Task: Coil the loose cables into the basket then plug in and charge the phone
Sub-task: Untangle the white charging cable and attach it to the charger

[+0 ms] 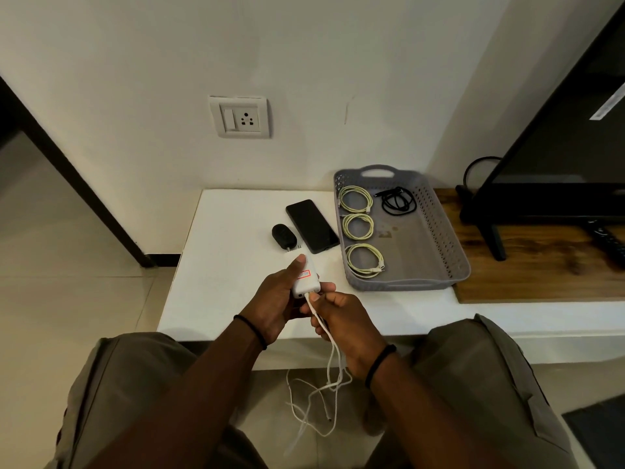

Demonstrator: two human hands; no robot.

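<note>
— Left hand (pixel 275 299)?
— Wrapped around a white charger brick (pixel 306 279), thumb lying along its top, red-edged label showing

— Right hand (pixel 341 321)?
— Pinching the white cable (pixel 333 360) right at the brick's near end, plug at or in the port, hard to tell which; remaining fingers curled round the cord lower down. Slack hanging between the knees, looping loosely above the floor

— Basket (pixel 436 231)?
— Grey, perforated, sitting on the white ledge (pixel 220 265), its right part over a wooden board (pixel 527 265). Inside, three pale yellow-green coils (pixel 357 226) in a row down the left side, one black coil (pixel 397 199) near the far end

— Phone (pixel 311 226)?
— Face up, screen dark, flat on the ledge just left of the basket, nothing plugged in. Beside it, a small black adapter (pixel 284 235), pins pointing this way

— Socket?
— Wall outlet (pixel 239 116) above the ledge, switch left, pin holes right, unoccupied

— Further right?
— Dark TV (pixel 558 147) on its stand, remote (pixel 605 238) on the board
</note>
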